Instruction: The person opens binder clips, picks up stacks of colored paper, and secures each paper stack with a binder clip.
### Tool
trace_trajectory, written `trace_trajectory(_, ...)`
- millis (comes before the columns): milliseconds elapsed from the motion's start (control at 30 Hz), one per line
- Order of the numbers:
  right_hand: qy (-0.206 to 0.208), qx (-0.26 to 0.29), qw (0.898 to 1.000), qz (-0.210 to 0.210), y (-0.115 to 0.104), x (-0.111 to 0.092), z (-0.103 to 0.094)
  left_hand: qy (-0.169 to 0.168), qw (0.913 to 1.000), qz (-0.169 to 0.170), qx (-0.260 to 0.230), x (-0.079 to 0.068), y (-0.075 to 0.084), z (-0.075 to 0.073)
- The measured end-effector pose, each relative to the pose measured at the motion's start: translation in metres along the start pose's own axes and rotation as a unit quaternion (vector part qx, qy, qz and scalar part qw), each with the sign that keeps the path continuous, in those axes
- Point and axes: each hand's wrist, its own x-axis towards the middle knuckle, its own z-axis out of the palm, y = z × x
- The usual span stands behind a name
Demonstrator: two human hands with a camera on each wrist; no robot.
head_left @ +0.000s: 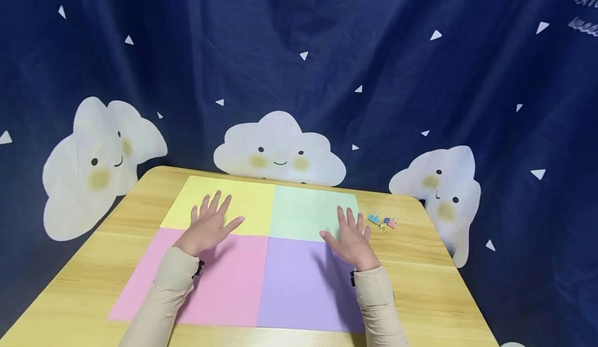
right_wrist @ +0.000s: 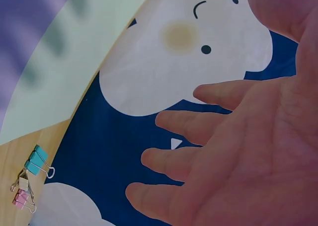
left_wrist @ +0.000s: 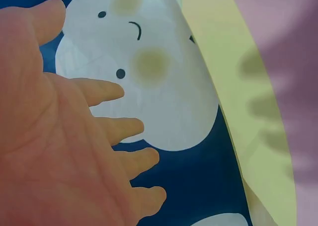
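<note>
Left hand (head_left: 206, 227) and right hand (head_left: 350, 239) are both spread wide, palms down, nothing held in either: left over the border of the yellow panel (head_left: 249, 201) and pink panel (head_left: 224, 290), right over the border of the mint panel (head_left: 306, 207) and purple panel (head_left: 294, 290). They look raised to me, and well apart. And look to the far right: small binder clips (head_left: 383, 222) huddle on the wood just beside the mint panel, nearest the right hand; I make out teal, blue, pink and yellowish ones, wire handles close together. Handling them well, I'd judge, calls for a fingertip pinch from above, one clip at a time, easing each free so its handles don't drag a neighbour; sleeves (head_left: 170, 279) are best kept high, since cloth could nudge a panel's edge. Underneath it all, a pale wood-grain table (head_left: 420, 290) with rounded far corners; the panels lie flat, seams meeting in a cross, though I can't tell whether they're one mat or four sheets. Beyond, a dark blue curtain (head_left: 374, 9) wraps far, left and right, printed with white triangles (head_left: 436, 36) and smiling clouds (head_left: 280, 139).
</note>
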Motion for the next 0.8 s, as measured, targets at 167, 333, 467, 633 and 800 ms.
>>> trace_trajectory(167, 0.001, 0.003, 1.000, -0.001, 0.003, 0.000, -0.003, -0.002, 0.9999, -0.006, -0.011, -0.002, -0.004, -0.009)
trace_trajectory(333, 0.003, 0.000, 1.000, -0.004, 0.005, -0.001, -0.004, 0.003, 0.9998, -0.014, -0.011, -0.003, -0.009, -0.012)
trace_trajectory(467, 0.006, 0.008, 1.000, -0.004, 0.008, -0.002, -0.007, 0.008, 0.9998, -0.016, -0.014, -0.003, -0.012, -0.012)
trace_trajectory(633, 0.016, 0.011, 1.000, -0.004, 0.012, -0.003, -0.013, 0.010, 0.9994, -0.021, -0.026, -0.003, -0.015, -0.014)
trace_trajectory(800, 0.022, 0.014, 1.000, -0.007, 0.015, -0.004, -0.019, 0.027, 0.9990, -0.020, -0.029, -0.006, -0.020, -0.019)
